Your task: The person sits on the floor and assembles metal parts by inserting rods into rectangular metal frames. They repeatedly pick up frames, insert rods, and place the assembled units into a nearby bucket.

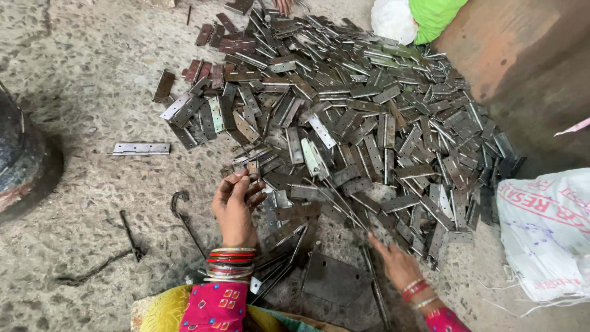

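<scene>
A large pile of flat metal hinge plates [362, 117] covers the concrete floor in front of me. My left hand [236, 206], with red and silver bangles at the wrist, is raised palm up at the pile's near edge and pinches a small hinge plate [252, 169] at its fingertips. My right hand [396, 264] lies low on the floor, its index finger stretched out along a thin metal rod [344, 206] that runs up into the pile. A flat dark square plate [335, 280] lies between my hands.
A single hinge plate [141, 148] lies apart at the left. Bent wire pieces [184, 215] lie near my left arm. A white printed sack [547, 233] is at the right, a dark round object [18, 154] at the far left. White and green bags [412, 18] sit behind the pile.
</scene>
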